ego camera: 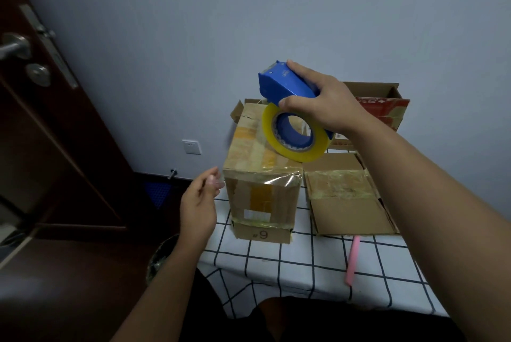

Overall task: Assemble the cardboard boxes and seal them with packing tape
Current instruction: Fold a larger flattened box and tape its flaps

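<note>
1. My right hand [322, 101] clamps the blue tape dispenser [287, 87], lifted above the upright cardboard box [262, 176] so I can lay tape.
2. My left hand [199, 203] hangs loose-fingered, empty, just left of that box, ready to steady it.

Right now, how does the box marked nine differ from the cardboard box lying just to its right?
The box marked nine stands upright and closed, while the flat box lies collapsed on the checked tablecloth. The box marked nine shows a white label; the flat box shows none. Both are brown cardboard with shiny tape.
</note>
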